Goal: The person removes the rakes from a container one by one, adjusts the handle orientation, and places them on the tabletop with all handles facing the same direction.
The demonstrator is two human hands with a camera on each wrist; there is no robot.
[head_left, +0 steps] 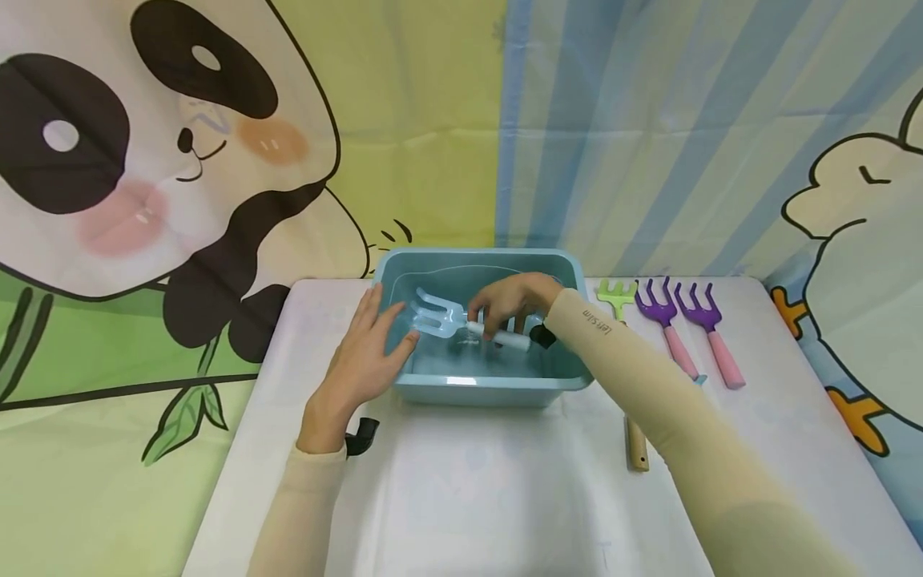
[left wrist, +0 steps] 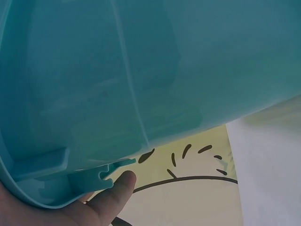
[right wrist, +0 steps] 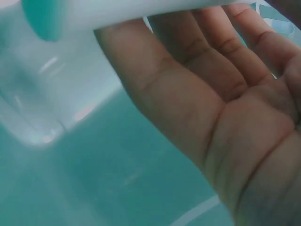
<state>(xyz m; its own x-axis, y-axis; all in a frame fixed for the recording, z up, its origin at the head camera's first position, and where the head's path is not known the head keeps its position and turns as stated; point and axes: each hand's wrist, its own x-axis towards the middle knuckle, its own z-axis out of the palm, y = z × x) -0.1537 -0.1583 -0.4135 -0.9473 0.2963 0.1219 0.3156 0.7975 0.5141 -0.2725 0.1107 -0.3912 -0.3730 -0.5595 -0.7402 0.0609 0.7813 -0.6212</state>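
My left hand (head_left: 368,361) grips the left rim of a blue-green plastic basin (head_left: 461,393), its thumb reaching over the inside and other fingers along the outer wall. Seen from the left wrist, a finger (left wrist: 115,197) lies under the rim beside a moulded bracket. Inside the basin, my right hand (head_left: 508,300) holds a light blue garden hand fork (head_left: 441,316) by its pale handle (head_left: 512,340), tines pointing left. From the right wrist, the white handle (right wrist: 141,12) with a teal end crosses the fingers; the tines are out of that view.
Right of the basin lie a green hand fork (head_left: 616,295) and two purple hand forks (head_left: 658,308) with pink handles. A wooden handle (head_left: 636,449) shows below my right forearm. The white-covered table (head_left: 469,497) meets a printed cloth backdrop (head_left: 418,120) behind the basin.
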